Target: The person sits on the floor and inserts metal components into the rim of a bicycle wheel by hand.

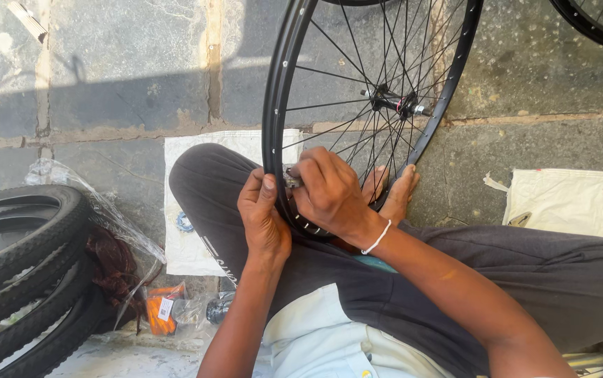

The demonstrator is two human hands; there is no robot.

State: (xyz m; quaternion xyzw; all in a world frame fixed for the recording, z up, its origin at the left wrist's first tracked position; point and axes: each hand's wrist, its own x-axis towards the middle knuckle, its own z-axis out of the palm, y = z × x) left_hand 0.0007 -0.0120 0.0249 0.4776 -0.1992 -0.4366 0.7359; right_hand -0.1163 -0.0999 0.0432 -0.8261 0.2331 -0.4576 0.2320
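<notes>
Black tyres [21,273] lie stacked at the far left on the stone floor, with a plastic bag [98,210] beside them. The left hand [263,213] grips the black rim of a bicycle wheel [279,91], fingers curled around it. Just right, the right hand [329,192] pinches a small metal tool [292,179] against the rim. The wheel stands upright between the person's knees.

bright daylight | hard shadow band across pavement [126,98] | sharp focus | no glare
</notes>
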